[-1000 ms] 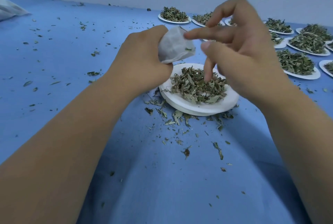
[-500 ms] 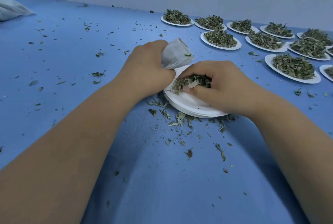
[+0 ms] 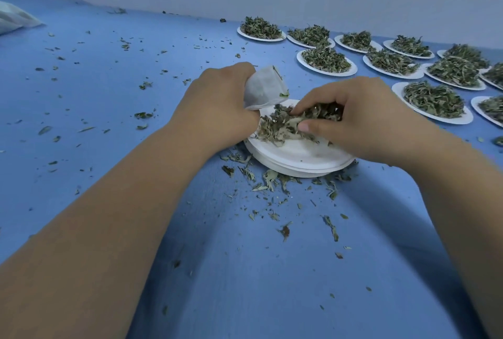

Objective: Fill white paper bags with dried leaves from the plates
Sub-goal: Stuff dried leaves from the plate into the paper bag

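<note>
- Two bare hands are working over a stack of round white disposable plates [image 3: 296,160], which is sitting on the blue cloth-covered table [image 3: 231,270] just above the middle of the view.
- Coming in from seven o'clock, the left hand [image 3: 217,109] is gripping a small white paper bag [image 3: 262,88], fingers curled tight round its lower part.
- That bag is standing up at the stack's eleven o'clock edge, its mouth pointing toward one o'clock and a green scrap clinging at the lip.
- Reaching in from four o'clock, the right hand [image 3: 362,120] is curling its fingers down over the heap of dried grey-green leaves [image 3: 275,127] on the top plate, with the thumb pressing in from the near side. It's pinching a clump between thumb and fingers.
- Those leaves are bunching on the far half of the plate, just beside the bag's mouth, and the near half is showing white.
- Loose leaf crumbs [image 3: 269,179] are lying on the cloth round the six o'clock rim and trailing toward the viewer.
- Ten or so more white plates heaped with leaves [image 3: 326,62] are sitting in rows from one to three o'clock, well apart from the hands.
- Over at ten o'clock, another pale bag [image 3: 16,20] is lying at the table's far edge, partly cut off.
</note>
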Demonstrator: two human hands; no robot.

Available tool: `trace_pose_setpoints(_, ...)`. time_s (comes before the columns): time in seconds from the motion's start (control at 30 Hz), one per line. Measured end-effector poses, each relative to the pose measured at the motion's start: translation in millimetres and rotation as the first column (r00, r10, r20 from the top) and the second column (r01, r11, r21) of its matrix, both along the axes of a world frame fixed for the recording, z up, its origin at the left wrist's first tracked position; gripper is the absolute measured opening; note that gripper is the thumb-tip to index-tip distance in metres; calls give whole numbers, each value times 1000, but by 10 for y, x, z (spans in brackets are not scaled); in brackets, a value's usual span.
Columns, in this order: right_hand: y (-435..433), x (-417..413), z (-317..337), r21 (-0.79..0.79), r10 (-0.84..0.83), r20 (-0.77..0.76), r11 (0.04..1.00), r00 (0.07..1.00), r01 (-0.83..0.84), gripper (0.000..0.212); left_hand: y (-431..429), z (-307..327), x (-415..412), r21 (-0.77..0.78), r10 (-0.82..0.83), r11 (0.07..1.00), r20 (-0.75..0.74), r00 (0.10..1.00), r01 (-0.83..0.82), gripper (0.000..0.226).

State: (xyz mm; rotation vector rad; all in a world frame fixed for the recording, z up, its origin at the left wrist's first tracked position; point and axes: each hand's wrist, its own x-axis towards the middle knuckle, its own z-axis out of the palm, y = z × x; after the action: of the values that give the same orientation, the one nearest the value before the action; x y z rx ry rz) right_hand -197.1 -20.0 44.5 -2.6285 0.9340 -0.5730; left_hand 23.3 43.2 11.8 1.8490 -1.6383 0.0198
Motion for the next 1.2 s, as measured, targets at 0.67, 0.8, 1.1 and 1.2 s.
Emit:
trace_pose_setpoints(0.67, -7, 247, 224, 69, -18, 206, 998, 978, 4, 14, 63, 109, -131, -40, -4, 999, 264, 964, 15, 31)
trace_pose_setpoints(0.8, 7, 241, 200, 126, -26, 275, 992, 961, -9, 12, 74, 110, -131, -36, -24, 999, 269, 963, 35, 27)
trace_pose_setpoints(1.1, -63, 166, 132, 444, 76, 418, 852, 905, -277, 15, 39, 44, -151, -75, -44, 995, 207, 977, 60, 24)
trace_pose_setpoints(1.2, -84, 191, 89, 418, 15, 483, 875, 875, -246, 16, 24, 29, -177, -80, -45, 995, 176, 983, 60, 30)
